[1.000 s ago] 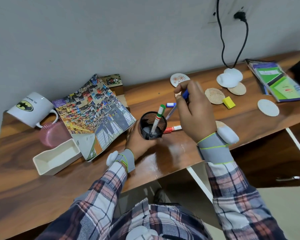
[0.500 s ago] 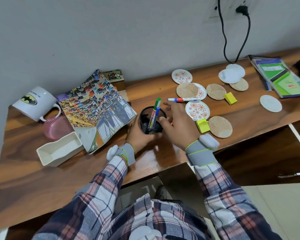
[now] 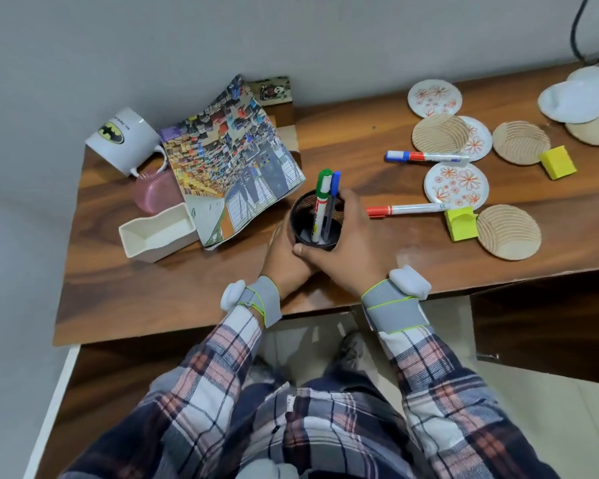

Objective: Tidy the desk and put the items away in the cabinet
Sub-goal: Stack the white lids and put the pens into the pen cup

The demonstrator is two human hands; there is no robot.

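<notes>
A black mesh pen holder stands near the front edge of the wooden desk. Both hands wrap it: my left hand from the left and below, my right hand from the right. Inside it stand a green-capped marker and a blue pen. A red-capped marker lies just right of the holder, and a blue-and-red marker lies farther back.
A colourful magazine, a white tray, a pink round object and a white mug sit at the left. Several round coasters and two yellow blocks lie at the right. A dark cabinet door hangs below the desk.
My right hand carried the blue pen to the holder, dropped it in, then closed around the holder's right side. The left hand stayed on the holder.
</notes>
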